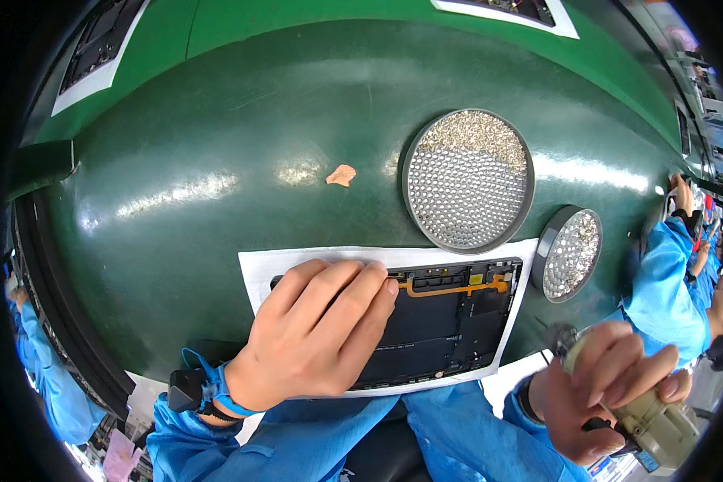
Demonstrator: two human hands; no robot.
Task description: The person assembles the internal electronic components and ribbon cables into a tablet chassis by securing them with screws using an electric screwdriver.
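Green is the counter (241,120), and near its front edge a white sheet (257,263) is spread, with an opened black tablet-like device (438,333) laid on it, inner parts exposed. Now to the hands: the device's left part is covered by the left hand (317,329), palm down, fingers bent and set close together, the tips brought to the upper edge; whether anything is pinched beneath them cannot be told. Over on the right, a pale handheld tool (663,434) is gripped by the right hand (606,386), fingers curled around its body, and it is held clear of the device, its tip end pointed up and to the left. An orange ribbon cable (450,290) is seen along the device's upper part. Just beyond, a large round dish (408,186) is placed, small metal pieces (474,132) heaped at its far side; beside the device's right edge, a smaller round dish (545,249) is tilted. Farther left, a tan scrap (341,175) is left lying.
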